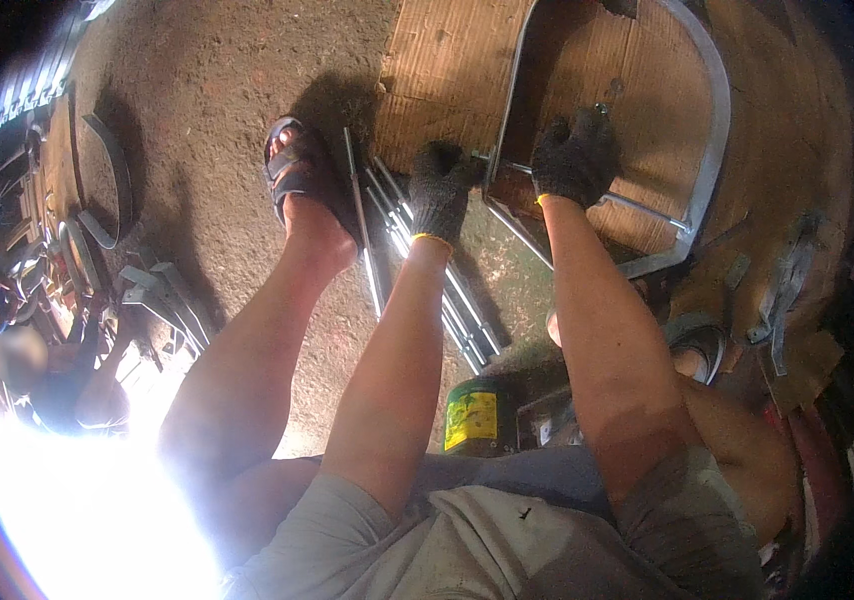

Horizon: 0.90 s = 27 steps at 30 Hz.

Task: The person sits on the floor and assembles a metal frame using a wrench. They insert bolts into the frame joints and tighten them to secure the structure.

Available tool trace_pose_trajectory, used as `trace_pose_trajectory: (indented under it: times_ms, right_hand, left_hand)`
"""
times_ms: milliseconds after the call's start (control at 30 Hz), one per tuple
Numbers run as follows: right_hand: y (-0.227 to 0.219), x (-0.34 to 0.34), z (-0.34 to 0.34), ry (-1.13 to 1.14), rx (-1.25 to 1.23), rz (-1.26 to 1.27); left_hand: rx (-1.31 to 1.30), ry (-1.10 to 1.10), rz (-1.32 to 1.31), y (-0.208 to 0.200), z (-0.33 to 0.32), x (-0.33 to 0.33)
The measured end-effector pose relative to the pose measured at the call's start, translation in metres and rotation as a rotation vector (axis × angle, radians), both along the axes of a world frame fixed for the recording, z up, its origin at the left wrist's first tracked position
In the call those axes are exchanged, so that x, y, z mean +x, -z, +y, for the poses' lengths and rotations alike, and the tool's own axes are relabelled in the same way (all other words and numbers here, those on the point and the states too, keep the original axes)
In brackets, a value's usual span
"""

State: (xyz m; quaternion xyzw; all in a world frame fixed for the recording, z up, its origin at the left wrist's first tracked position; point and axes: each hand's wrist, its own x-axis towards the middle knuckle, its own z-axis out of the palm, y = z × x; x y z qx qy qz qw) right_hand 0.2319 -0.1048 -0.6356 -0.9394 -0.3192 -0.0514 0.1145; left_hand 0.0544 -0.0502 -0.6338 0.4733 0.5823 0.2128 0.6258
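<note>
Both my hands wear dark knit gloves with yellow cuffs. My left hand (442, 190) is closed, its thumb side against the end of a thin metal rod (645, 211) that crosses a bent flat-bar metal frame (717, 110). My right hand (575, 160) is inside the frame, over the rod, with its fingers curled; what they hold is hidden. A tiny shiny metal piece (602, 107) shows just beyond its fingertips. The frame has a rounded far end and rests on a cardboard sheet (447, 60). Several loose metal rods (462, 310) lie on the ground beneath and beside my left forearm.
A green can with a yellow label (471, 420) stands near my lap. Metal strips and scraps (77, 260) are piled at the left, beside strong glare. More strips (787, 290) lie at the right. My sandalled left foot (299, 165) is beside the rods.
</note>
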Motion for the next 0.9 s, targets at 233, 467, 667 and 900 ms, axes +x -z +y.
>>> trace_pose_trajectory:
  times_ms: [233, 467, 667, 900]
  right_hand:
    - [-0.003, 0.000, 0.001, 0.040, -0.046, 0.024]
    - [0.000, 0.001, 0.001, 0.020, -0.040, 0.007]
    - [0.002, 0.001, 0.000, 0.011, -0.040, -0.001]
    - [0.002, 0.000, 0.000, 0.033, -0.032, 0.012]
  left_hand:
    - [0.218, 0.162, 0.268, 0.000, 0.002, 0.002]
    - [0.142, 0.108, 0.233, -0.001, -0.001, 0.002]
    - [0.158, 0.149, 0.395, -0.009, -0.001, 0.005]
    - [0.252, 0.196, 0.494, -0.014, 0.000, 0.010]
